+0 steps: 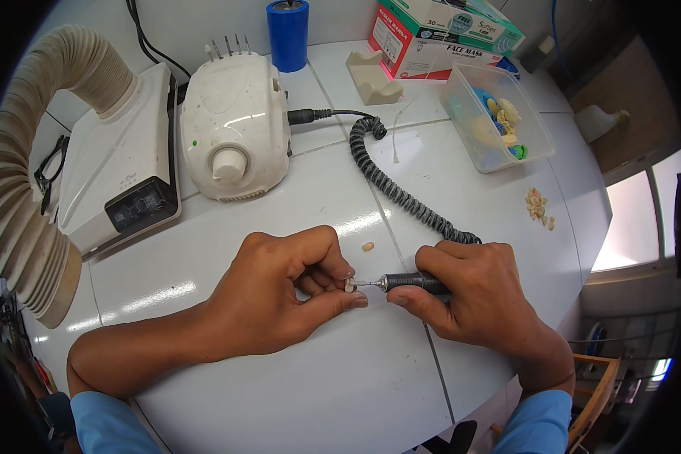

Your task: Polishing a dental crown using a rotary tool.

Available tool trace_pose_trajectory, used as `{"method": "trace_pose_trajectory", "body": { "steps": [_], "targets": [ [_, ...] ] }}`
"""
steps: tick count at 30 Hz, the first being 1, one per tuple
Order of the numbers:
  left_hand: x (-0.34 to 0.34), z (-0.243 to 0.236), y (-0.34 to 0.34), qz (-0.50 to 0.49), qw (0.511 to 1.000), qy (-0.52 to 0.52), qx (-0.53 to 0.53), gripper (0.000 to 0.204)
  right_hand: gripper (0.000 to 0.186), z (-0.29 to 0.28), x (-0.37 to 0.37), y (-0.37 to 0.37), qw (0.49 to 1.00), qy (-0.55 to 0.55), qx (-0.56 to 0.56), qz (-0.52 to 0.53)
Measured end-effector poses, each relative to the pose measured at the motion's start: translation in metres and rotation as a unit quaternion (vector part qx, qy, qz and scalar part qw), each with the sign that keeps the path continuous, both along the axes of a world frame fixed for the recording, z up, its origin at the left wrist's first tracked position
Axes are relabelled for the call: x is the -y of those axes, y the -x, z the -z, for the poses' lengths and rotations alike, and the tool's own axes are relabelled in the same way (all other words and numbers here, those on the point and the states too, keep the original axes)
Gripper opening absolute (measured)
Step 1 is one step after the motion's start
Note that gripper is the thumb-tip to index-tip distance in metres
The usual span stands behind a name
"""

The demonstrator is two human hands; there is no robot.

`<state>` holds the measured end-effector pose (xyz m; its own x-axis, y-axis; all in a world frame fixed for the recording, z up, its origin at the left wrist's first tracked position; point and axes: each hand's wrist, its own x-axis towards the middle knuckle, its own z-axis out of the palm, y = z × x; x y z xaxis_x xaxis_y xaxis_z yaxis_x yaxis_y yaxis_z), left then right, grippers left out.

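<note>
Between the thumb and fingertips of my left hand (291,284) is a small off-white dental crown (349,285). My right hand (477,291) wraps round the black body of a rotary handpiece (412,283), its thumb laid along the near side. The thin metal bur (366,283) at its front points left and meets the small crown. Whether the bur is turning cannot be made out. Just beyond my fingers, a single tooth-coloured piece (368,247) lies on the white tiled table (340,378). A coiled black cord (401,193) runs from behind my right hand to the white control box (234,129).
At the left stand a white dust extractor (121,166) and its ribbed hose (23,204). Farther back are a blue cylinder (287,38), a beige handpiece rest (373,78) and stacked cartons (431,45). A clear plastic tub (480,151) and several loose tooth-like pieces (536,204) are at right.
</note>
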<state>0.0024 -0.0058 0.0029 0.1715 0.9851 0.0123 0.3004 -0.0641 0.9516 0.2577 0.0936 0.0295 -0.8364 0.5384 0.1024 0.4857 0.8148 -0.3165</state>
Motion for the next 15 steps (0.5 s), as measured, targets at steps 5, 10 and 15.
{"method": "trace_pose_trajectory", "body": {
  "steps": [5,10,15],
  "targets": [
    [-0.0001,0.0007,0.0002,0.000,1.000,-0.001,0.007,0.023,0.051,-0.0020,0.0004,0.0003,1.000,0.002,0.008,-0.003],
    [-0.0009,0.0000,0.0006,0.004,1.000,0.004,0.003,0.023,0.051,-0.0028,-0.0001,0.0003,1.000,0.004,0.010,-0.002],
    [0.0002,0.0014,0.0006,0.002,1.000,0.002,0.009,0.023,0.046,-0.0074,0.0003,-0.0003,0.999,0.038,0.033,0.006]
  ]
}}
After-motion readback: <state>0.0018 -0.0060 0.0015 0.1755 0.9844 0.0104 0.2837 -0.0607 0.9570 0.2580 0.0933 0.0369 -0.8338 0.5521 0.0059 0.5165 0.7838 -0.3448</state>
